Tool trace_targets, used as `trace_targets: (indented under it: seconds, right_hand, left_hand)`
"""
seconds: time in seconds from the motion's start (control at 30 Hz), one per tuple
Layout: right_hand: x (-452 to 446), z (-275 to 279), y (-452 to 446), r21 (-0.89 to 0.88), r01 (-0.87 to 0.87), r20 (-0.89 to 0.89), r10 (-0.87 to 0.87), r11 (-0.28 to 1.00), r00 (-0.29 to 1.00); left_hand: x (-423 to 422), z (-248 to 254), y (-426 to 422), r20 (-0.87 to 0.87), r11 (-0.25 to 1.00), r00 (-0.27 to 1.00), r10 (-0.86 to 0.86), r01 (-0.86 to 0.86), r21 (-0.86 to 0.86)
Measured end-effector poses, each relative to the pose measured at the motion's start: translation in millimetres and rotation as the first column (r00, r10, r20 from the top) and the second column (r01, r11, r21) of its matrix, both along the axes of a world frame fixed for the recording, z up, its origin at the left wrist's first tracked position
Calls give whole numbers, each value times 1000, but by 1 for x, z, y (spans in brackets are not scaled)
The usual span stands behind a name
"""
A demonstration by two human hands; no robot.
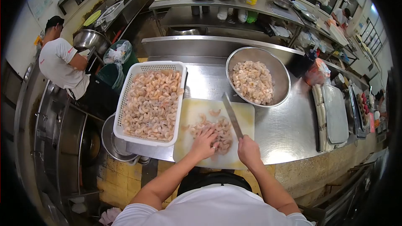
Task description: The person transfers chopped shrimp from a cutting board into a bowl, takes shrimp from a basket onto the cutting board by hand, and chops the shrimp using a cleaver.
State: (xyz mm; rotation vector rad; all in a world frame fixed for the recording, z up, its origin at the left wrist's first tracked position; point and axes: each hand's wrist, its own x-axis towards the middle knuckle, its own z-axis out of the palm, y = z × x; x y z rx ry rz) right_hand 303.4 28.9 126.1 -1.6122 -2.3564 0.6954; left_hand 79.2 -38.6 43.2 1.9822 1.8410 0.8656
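Note:
Peeled shrimp [224,136] lie in a loose pile on a yellowish-white cutting board [192,105]. My left hand [204,144], wearing a ring, rests on the pile's left side with its fingers stretched over the shrimp. In my right hand [248,150], closed round the handle, is a large knife [233,116]; its blade points away from me, just right of the pile. A white perforated basket [118,121] full of peeled shrimp stands left of the board. Behind the board to the right, a steel bowl [284,75] holds cut shrimp pieces [253,81].
The steel table [284,129] has a raised back edge [188,42]. Trays [335,113] and a plastic bag [317,73] stand at the right. At the left, a co-worker [63,60] stands near a green bin [130,58]. A metal pot [109,138] sits below the basket.

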Motion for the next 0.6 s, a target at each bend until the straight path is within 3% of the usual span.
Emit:
trace_targets:
  seconds: [0.1,0.3,0.47,0.6]
  right_hand:
    - [3,-22,-3,-71,-23,99,30,997,995]
    - [13,16,-20,-68,-3,76,9,998,997]
    - [4,-21,-20,-54,-10,124,17,998,992]
    - [-8,20,-20,-60,13,104,-6,998,995]
  left_hand:
    - [-19,-6,-15,37,999,999,-1,2,-41]
    - [-41,-15,-23,17,940,942,335,-336,57]
    - [-33,-25,-25,-105,964,963,249,-257,-68]
    - [1,10,-38,-85,996,996,40,-46,-74]
